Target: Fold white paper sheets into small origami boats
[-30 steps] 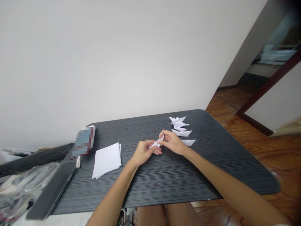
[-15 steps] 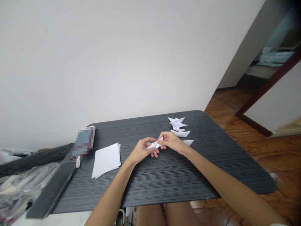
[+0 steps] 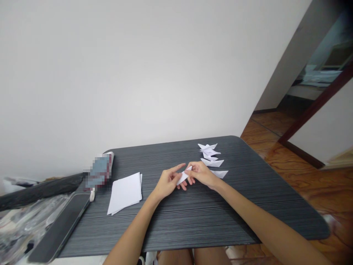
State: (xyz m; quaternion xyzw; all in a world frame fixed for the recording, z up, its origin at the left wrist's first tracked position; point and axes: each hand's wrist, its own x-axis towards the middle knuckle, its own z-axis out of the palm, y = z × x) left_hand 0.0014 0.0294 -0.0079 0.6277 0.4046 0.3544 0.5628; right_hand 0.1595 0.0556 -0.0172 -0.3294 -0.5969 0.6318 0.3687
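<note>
Both hands are close together, over the middle of the bench, sharing one small folded paper piece (image 3: 183,178). Right hand (image 3: 200,173): thumb and fingers pinch the piece at its upper right end. Left hand (image 3: 168,183): thumb lies on the lower left end, other fingers partly beneath, index finger stretched out and clear of the paper. Piece is white, narrow, slanting up to the right; fold detail too small to read.

Just beyond the right hand, a column of folded white paper shapes (image 3: 216,163) with pointed ends, the farther ones crowded and overlapping. The nearest shape (image 3: 221,174) is partly hidden by the right hand. Left of the left hand, well apart: a stack of white sheets (image 3: 125,193), edges slightly misaligned.

Bench (image 3: 193,224): dark, fine-grained streaks, rounded corners. At its left end, a pixelated object (image 3: 99,171) and a dark flat slab (image 3: 59,228). Behind the bench, a pale wall (image 3: 154,73); at right, wood-patterned floor (image 3: 264,138).
</note>
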